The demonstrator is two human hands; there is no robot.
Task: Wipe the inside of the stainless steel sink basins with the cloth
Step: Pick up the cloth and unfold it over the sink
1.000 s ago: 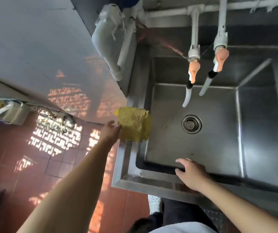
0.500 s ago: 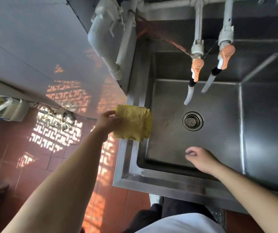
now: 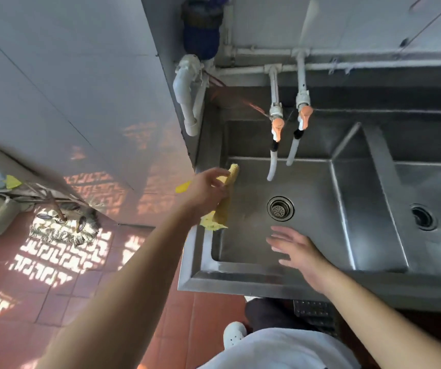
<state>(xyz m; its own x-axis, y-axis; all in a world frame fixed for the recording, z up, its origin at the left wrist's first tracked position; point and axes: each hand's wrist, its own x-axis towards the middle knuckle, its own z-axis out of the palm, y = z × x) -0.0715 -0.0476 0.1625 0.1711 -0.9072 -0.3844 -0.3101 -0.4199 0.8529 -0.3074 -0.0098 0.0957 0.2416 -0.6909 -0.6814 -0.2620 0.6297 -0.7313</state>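
The limp yellow woven cloth (image 3: 223, 206) is gripped in the left hand (image 3: 204, 189), fingers closed around its bunched middle, above the left stainless steel basin's (image 3: 307, 187) edge. It is judged light, soft, easily crumpled. The right hand (image 3: 298, 247) is held open, empty.

Patterned sunlight falls across the red tiled floor (image 3: 62, 296) and pale wall (image 3: 62, 83).
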